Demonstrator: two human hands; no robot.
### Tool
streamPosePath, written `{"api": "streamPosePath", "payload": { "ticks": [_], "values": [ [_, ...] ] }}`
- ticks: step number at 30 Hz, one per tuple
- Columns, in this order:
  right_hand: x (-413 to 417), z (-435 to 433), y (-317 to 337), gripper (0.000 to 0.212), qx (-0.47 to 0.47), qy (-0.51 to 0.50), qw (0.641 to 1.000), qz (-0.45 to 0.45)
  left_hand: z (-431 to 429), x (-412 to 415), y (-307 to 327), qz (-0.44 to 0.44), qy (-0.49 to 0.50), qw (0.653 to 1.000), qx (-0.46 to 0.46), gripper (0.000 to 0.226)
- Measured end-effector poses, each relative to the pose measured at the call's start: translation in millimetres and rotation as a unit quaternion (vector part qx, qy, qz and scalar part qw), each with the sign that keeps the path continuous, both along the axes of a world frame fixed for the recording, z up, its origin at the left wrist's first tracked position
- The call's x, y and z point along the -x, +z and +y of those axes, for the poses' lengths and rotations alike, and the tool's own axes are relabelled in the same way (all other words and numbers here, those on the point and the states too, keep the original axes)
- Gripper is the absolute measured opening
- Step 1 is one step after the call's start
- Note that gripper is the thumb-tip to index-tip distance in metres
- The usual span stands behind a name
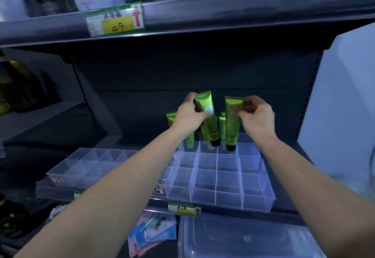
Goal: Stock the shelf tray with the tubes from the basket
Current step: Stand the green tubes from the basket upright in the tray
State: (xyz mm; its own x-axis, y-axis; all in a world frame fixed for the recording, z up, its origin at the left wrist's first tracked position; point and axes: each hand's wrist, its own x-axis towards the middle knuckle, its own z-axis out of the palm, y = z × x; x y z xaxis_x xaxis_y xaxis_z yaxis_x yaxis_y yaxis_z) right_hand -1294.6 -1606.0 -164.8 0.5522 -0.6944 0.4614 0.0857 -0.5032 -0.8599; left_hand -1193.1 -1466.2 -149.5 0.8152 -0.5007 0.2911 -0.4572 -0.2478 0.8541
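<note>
My left hand (pixel 189 116) grips a green tube (pixel 209 123) near its crimped top, black cap down, above the back row of the clear compartment tray (pixel 219 184). In my right hand (pixel 256 115) a second green tube (pixel 231 127) is pinched at its top, its black cap at the rim of a back compartment. More green tubes stand upright in the back row: one behind my left wrist (pixel 170 118) and one between the two held tubes (pixel 222 127). The basket is not in view.
A second clear tray (pixel 67 168) sits to the left on the same shelf. The upper shelf edge (pixel 223 14) with a price tag hangs overhead. Below are a clear plastic lid or bin (pixel 243 237) and flat packets (pixel 152 235). A pale panel (pixel 345 115) stands at right.
</note>
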Motion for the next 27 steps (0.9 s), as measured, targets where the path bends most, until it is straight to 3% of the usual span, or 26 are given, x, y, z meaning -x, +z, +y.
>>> {"api": "streamPosePath", "payload": {
  "ticks": [7,12,20,27],
  "values": [
    [9,-45,-7,0.008,-0.048,-0.045,0.997,-0.034,-63,2,16,-0.074,-0.007,0.995,-0.067,0.035],
    [6,-60,-11,0.026,-0.06,-0.045,0.997,-0.033,-95,-2,16,-0.137,-0.019,0.989,-0.061,0.031],
    [-5,-83,-25,0.028,-0.073,-0.04,0.997,-0.004,-124,-20,1,-0.171,-0.031,0.98,-0.092,0.03],
    [-14,-90,-33,0.03,-0.072,-0.044,0.996,-0.015,-141,-31,-14,-0.183,-0.047,0.97,-0.152,0.01]
  ]
}}
